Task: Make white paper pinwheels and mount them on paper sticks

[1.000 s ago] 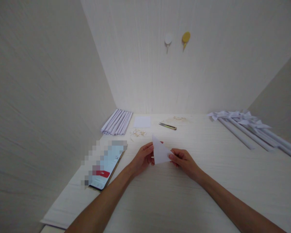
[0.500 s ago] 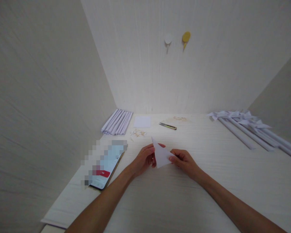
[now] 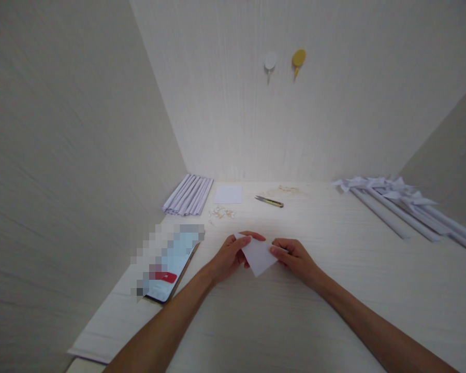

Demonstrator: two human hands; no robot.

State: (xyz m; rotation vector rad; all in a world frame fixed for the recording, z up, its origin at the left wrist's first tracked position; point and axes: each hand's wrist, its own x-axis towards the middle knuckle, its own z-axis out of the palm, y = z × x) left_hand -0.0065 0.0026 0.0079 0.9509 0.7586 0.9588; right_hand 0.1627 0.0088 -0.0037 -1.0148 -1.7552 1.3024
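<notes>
Both hands, left [image 3: 229, 255] and right [image 3: 295, 257], had pinched shut on a folded paper [image 3: 258, 255] over the bench [image 3: 334, 290] (flimsy, creases easily, so edge grips seemed safest).

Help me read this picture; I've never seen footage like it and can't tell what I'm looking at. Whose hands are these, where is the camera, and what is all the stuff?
No machine here: the camera sits on a person's head and looks forward and down, so both arms are that person's own. The left hand and right hand pinch a folded white paper from either side, low over a pale table in a walled corner.

On the table: a phone at the left, partly blurred out; behind it a row of rolled paper sticks; a small white square; some tiny pale bits; a cutter; and, far right, paper pinwheels on long sticks. Two hooks, one white and one yellow, are on the back wall.
</notes>
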